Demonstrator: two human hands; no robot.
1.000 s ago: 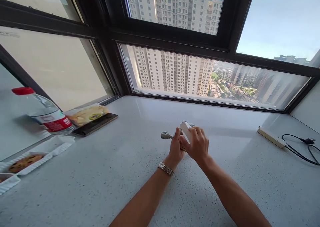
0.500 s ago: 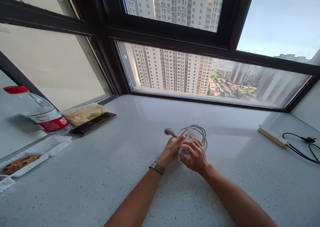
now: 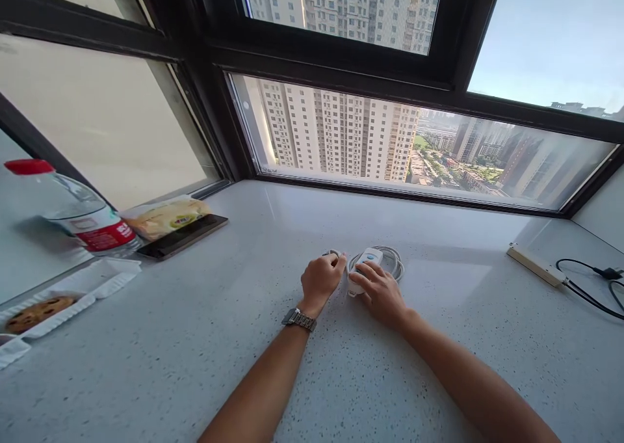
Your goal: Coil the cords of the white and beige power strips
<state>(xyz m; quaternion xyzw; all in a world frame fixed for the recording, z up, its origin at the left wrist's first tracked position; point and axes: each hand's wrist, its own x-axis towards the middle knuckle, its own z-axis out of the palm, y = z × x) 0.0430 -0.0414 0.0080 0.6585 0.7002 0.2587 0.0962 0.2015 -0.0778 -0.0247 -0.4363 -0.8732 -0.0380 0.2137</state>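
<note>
White adapter (image 3: 366, 265) with coiled grey cord (image 3: 394, 261), flat on worktop (image 3: 195, 339). Right hand (image 3: 381, 292) fingers spread on it; left hand (image 3: 322, 277) closed around plug end.

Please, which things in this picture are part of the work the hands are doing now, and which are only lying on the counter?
In hand:
left hand, closed over the plug end
right hand, resting on the white device
coiled white cable beside the device

Lying about:
water bottle
snack packet on a dark tablet
cookie tray
power strip with black cord
</note>
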